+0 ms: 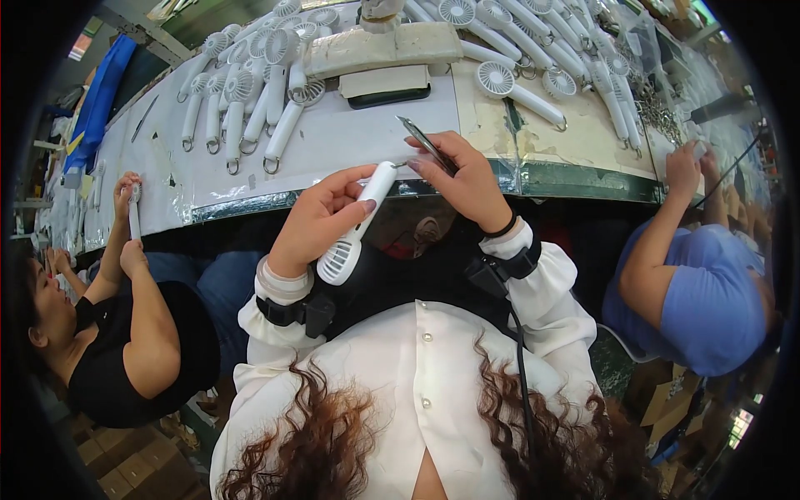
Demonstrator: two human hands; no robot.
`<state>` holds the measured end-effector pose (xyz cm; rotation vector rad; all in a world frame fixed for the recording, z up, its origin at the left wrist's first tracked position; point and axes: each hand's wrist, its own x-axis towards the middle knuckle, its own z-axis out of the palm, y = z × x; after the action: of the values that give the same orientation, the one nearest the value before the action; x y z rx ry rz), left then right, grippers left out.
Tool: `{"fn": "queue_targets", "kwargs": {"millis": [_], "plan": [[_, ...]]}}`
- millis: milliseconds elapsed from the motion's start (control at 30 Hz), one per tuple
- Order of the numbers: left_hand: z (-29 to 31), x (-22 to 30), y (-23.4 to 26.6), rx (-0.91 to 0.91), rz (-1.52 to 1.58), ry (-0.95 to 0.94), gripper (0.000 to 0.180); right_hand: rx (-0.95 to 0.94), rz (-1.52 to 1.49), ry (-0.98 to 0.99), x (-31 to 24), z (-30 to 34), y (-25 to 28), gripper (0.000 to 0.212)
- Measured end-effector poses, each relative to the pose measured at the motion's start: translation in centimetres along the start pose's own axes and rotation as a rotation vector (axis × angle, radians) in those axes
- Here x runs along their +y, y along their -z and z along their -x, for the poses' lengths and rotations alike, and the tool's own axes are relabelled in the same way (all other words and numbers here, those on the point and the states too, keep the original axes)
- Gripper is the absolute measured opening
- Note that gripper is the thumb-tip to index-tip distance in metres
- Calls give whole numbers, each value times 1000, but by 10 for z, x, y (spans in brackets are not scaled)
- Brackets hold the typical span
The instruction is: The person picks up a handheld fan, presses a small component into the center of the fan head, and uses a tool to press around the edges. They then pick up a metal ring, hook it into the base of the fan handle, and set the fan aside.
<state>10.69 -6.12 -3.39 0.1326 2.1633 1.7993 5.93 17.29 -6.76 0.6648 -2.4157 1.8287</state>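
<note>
My left hand (321, 221) is closed around a white handheld fan (367, 212), its slotted head tilted down toward me and its handle end pointing up and to the right. At that handle end, a small metal ring or hook (401, 165) shows beside the fingertips of my right hand (467, 179). Held in the right hand is a slim, pointed metal tool (429, 143), its tip aimed up and left; whether it is a pair of tweezers I cannot tell. Both hands are just over the table's near edge.
Many white handheld fans (237, 87) lie on the table (333, 154) at the back left, more (533, 108) at the back right. A padded beige bar (383, 50) stands between them. Small chains lie at the far right. People sit on my left (150, 333) and right (692, 283).
</note>
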Motion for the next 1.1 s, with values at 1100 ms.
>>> {"fn": "queue_targets", "kwargs": {"millis": [1100], "plan": [[-58,-8,-11,268,-376,-337,31,79,-298,-194,12,-40,-7,34]]}}
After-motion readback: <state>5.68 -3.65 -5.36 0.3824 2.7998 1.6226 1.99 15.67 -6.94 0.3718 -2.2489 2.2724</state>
